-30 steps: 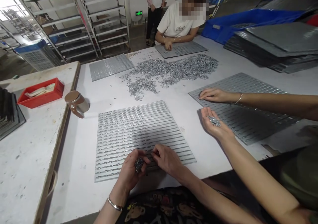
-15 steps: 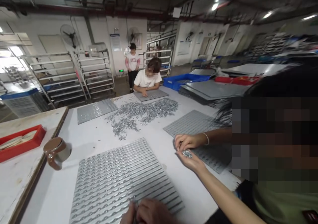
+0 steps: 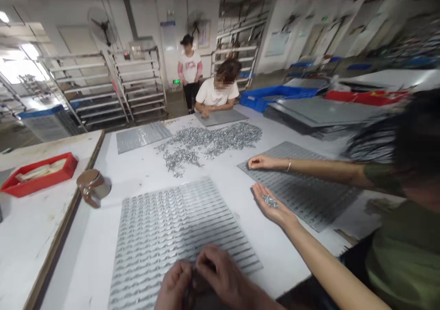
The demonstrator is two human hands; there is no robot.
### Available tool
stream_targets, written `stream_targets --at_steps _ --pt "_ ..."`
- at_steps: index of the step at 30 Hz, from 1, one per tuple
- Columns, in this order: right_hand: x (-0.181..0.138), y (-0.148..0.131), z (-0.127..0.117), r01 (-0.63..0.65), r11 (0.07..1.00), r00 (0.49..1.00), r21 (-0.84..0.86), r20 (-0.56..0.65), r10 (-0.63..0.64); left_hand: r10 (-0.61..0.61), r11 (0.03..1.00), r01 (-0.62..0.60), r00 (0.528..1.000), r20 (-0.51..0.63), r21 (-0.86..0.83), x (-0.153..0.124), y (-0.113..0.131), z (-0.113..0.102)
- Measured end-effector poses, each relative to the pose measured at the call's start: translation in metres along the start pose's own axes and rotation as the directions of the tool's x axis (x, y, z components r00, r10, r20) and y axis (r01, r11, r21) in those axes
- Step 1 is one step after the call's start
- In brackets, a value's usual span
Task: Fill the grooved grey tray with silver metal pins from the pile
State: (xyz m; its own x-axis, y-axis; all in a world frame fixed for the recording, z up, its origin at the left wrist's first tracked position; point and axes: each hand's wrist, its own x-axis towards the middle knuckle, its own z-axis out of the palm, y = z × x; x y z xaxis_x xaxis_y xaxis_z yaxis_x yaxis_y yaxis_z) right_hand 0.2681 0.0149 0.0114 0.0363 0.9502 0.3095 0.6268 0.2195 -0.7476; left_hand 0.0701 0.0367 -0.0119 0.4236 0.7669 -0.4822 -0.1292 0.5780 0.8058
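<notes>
At the bottom of the head view, my left hand (image 3: pixel 174 283) is closed, its fingers curled with the thumb side up. Close beside it, my right hand (image 3: pixel 225 275) has thumb and fingers drawn together in a pinch. Blur and shadow hide whatever is in either hand. Both are over the near part of a grey ridged board (image 3: pixel 161 218), which carries rows of small metal pieces on its left side, while bare ridges show on the right. Beyond the board lies a loose pile of small shiny metal pieces (image 3: pixel 220 138).
On my right, a co-worker's palm (image 3: pixel 275 214) holds metal pieces over another ridged board (image 3: pixel 295 186). A brown mug (image 3: pixel 98 184) and a red tray (image 3: pixel 70 165) stand left. Another person (image 3: pixel 218 92) works across the table, near a blue bin (image 3: pixel 254 100). Stacked grey sheets (image 3: pixel 316 110) lie right.
The view has tilted down, showing more of my hands, which have come up over the board's lower part. The co-worker's upper hand has moved from the palm out to their board.
</notes>
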Motion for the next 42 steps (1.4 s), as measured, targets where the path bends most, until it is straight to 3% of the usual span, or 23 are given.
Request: stream_targets --at_steps 2,5,8,15,21,23,26,29,34,37,42 --pt "-0.015 -0.014 0.018 -0.086 0.996 0.989 0.016 0.119 0.083 -0.024 0.998 0.022 0.999 -0.035 -0.063 -0.010 0.008 0.000" --pt "-0.023 -0.007 0.018 -0.203 0.979 0.967 -0.036 0.148 0.206 0.002 0.987 -0.025 0.990 -0.144 -0.156 -0.018 0.024 -0.005" --pt "-0.024 0.003 0.016 -0.256 0.962 0.946 -0.092 0.180 0.269 -0.044 0.971 0.000 0.983 -0.177 -0.241 -0.022 0.036 -0.012" --pt "-0.025 0.002 0.033 -0.167 0.974 0.964 -0.155 0.181 0.194 -0.097 0.972 0.066 0.987 -0.130 -0.224 -0.026 0.036 -0.017" --pt "-0.021 0.001 0.032 -0.213 0.949 0.937 -0.232 0.228 0.266 -0.086 0.972 0.060 0.991 -0.106 -0.229 -0.023 0.030 -0.014" --pt "-0.015 0.000 0.025 -0.170 0.960 0.940 -0.221 0.256 0.225 -0.069 0.969 0.043 0.992 -0.101 -0.243 -0.023 0.030 -0.014" --pt "-0.003 0.000 0.016 0.002 0.972 0.947 -0.237 0.311 0.074 -0.060 0.962 0.031 0.994 -0.095 -0.273 -0.023 0.030 -0.015" --pt "0.007 0.004 0.013 0.201 0.936 0.898 -0.290 0.437 -0.058 -0.087 0.960 0.057 0.991 -0.097 -0.276 -0.024 0.031 -0.014" --pt "0.015 0.008 0.016 0.392 0.835 0.809 -0.387 0.577 -0.113 -0.149 0.960 0.121 0.984 -0.095 -0.252 -0.028 0.031 -0.014" --pt "0.013 0.008 0.014 0.348 0.865 0.840 -0.362 0.530 -0.116 -0.155 0.961 0.129 0.983 -0.093 -0.245 -0.028 0.028 -0.015" --pt "0.004 0.005 0.007 0.127 0.980 0.939 -0.154 0.337 -0.069 -0.120 0.961 0.097 0.990 -0.075 -0.260 -0.024 0.026 -0.015"
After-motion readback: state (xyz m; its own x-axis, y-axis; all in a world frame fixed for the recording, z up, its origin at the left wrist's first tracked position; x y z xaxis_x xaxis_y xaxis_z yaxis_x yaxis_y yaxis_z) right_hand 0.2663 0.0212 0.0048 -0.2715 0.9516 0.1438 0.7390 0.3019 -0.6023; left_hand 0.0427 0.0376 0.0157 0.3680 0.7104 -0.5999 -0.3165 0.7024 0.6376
